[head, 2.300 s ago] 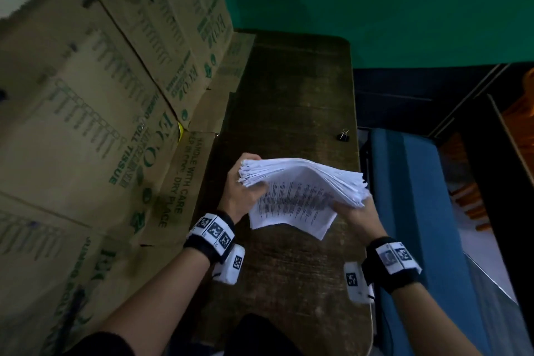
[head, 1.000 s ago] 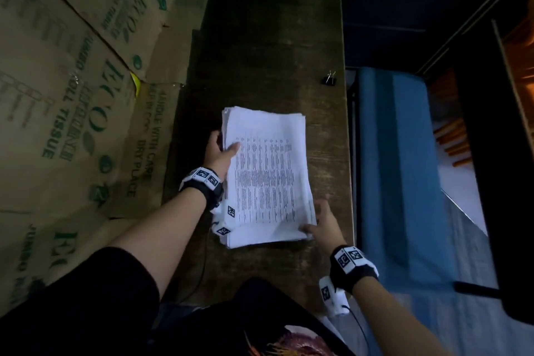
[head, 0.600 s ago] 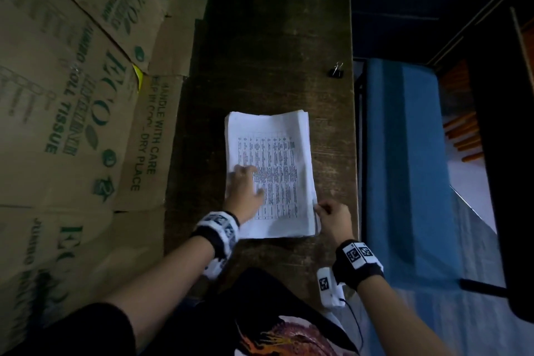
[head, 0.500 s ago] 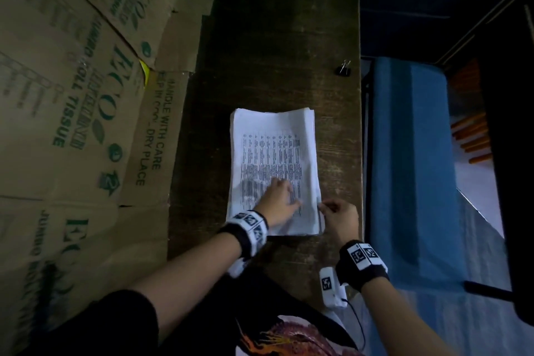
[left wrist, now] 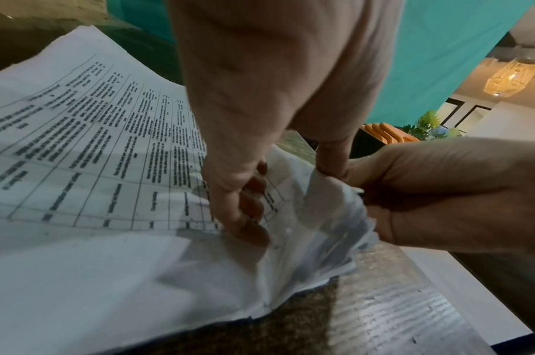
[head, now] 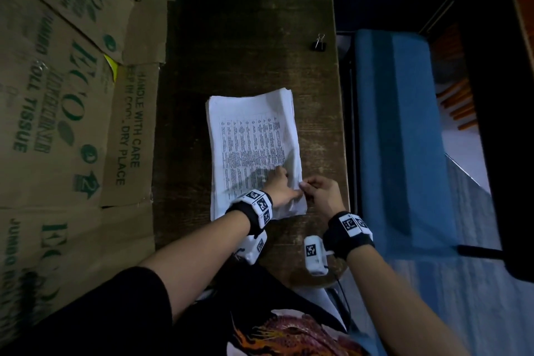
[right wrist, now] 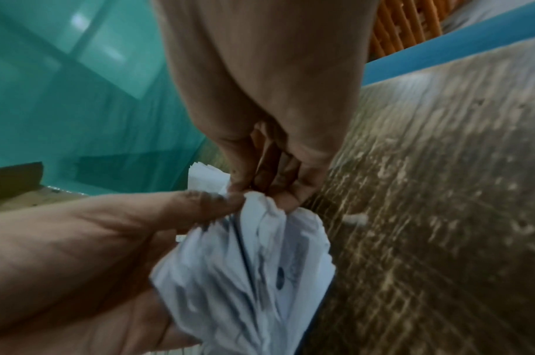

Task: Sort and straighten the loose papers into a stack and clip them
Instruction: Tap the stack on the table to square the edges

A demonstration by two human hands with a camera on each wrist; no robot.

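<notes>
A stack of printed white papers (head: 248, 150) lies flat on the dark wooden table (head: 254, 23), long side pointing away from me. My left hand (head: 284, 188) lies on its near right part. In the left wrist view its curled fingers (left wrist: 247, 211) press the top sheet and its thumb meets the raised edge. My right hand (head: 313, 191) pinches the stack's right edge near the front corner and lifts the sheet edges (right wrist: 260, 259), which fan out crumpled. A black binder clip (head: 318, 44) stands apart at the table's far right edge.
Brown printed cartons (head: 66, 89) line the table's left side. A blue padded bench (head: 401, 130) runs along the right, below the table edge. Bare tabletop lies beyond the stack. My dark clothing (head: 274, 326) is at the front edge.
The stack, held in the air before, now lies flat on the table. My left hand slid from its left edge across to the right. My right hand has raised the right edge.
</notes>
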